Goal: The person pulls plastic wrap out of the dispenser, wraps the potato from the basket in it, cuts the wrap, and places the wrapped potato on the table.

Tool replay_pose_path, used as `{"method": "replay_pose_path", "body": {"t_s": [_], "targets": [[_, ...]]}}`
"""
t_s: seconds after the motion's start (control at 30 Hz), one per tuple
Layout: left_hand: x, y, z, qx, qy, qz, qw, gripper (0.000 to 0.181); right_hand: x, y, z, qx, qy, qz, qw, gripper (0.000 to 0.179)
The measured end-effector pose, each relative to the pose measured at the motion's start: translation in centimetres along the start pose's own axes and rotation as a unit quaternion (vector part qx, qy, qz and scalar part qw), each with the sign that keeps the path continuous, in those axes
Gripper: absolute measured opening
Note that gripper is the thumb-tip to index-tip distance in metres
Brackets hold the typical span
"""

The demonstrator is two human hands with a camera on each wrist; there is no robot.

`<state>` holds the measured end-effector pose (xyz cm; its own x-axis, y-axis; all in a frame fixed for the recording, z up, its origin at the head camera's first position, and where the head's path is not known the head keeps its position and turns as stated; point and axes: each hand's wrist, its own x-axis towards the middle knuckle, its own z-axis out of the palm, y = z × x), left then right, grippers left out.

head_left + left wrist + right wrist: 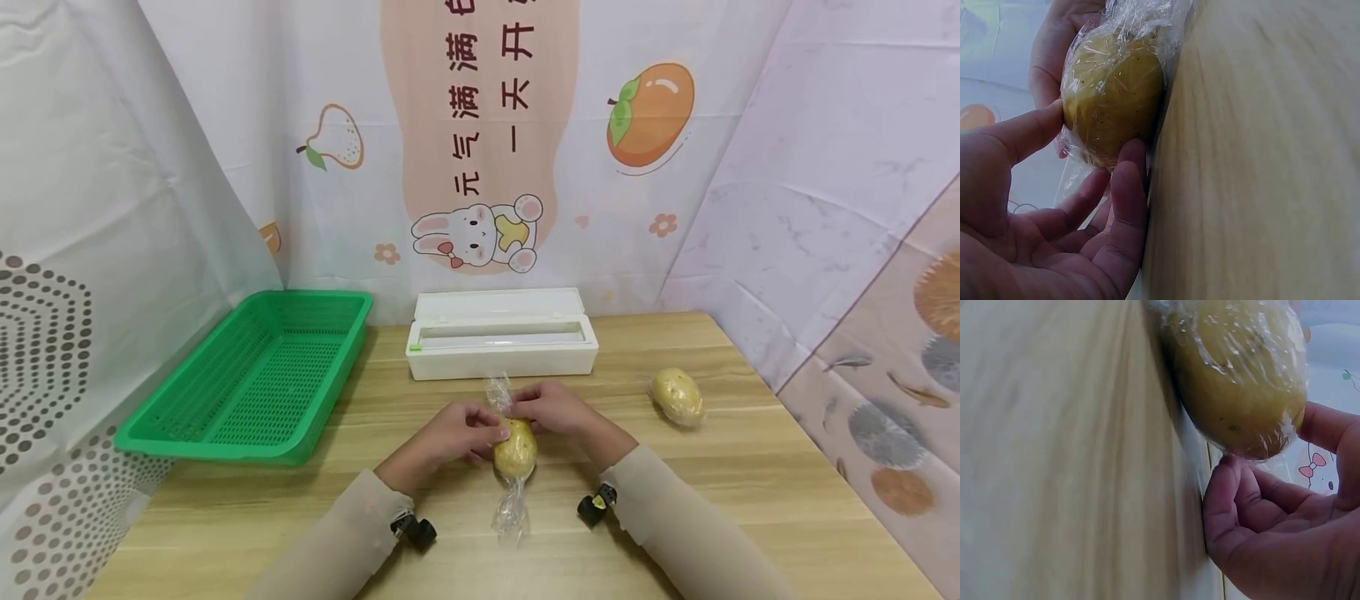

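A yellow potato in clear plastic wrap lies on the table between both hands. Loose wrap sticks out at each end, a near tail and a far one. My left hand holds the potato's left side, thumb on top; in the left wrist view its curled fingers reach the lower side. From the right, my right hand grips the far end, where the film gathers. Its thumb and bent fingertips meet the wrapped potato in the right wrist view.
A second wrapped potato lies to the right. Behind the hands stands a white plastic-wrap box, lid up, with a roll inside. A green basket is at the left. Printed curtains border the wooden table.
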<state>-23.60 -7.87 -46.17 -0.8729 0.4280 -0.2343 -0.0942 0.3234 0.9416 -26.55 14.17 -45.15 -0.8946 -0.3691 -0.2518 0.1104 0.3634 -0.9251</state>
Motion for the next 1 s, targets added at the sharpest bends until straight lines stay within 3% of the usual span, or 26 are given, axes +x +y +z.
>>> {"method": "replay_pose_path", "body": {"t_s": [0.23,0.47,0.57,0.7,0.8,1.0], "targets": [[-0.1,-0.1,0.1,0.001,0.003,-0.005,1.0000,0.043,-0.1,0.3,0.1,0.040,-0.012,-0.023,0.9989,0.030],[-0.4,0.1,0.2,0.011,-0.004,-0.012,0.9999,0.051,-0.3,0.6,0.2,0.008,0.021,-0.039,0.9990,0.022],[-0.5,0.3,0.2,0.017,-0.016,-0.002,0.9997,0.054,-0.5,0.8,0.4,-0.028,0.043,-0.083,0.9952,0.015],[-0.5,0.4,0.1,0.027,-0.024,0.018,0.9992,0.053,-0.9,0.5,0.5,-0.100,0.068,-0.163,0.9792,0.007],[-0.6,0.5,0.1,0.030,-0.022,0.028,0.9989,0.049,-1.3,0.1,0.3,-0.126,0.060,-0.193,0.9711,0.004],[-0.8,0.7,0.2,0.027,-0.017,0.030,0.9990,0.044,-1.9,0.1,-0.8,-0.129,0.011,-0.204,0.9704,0.008]]}}
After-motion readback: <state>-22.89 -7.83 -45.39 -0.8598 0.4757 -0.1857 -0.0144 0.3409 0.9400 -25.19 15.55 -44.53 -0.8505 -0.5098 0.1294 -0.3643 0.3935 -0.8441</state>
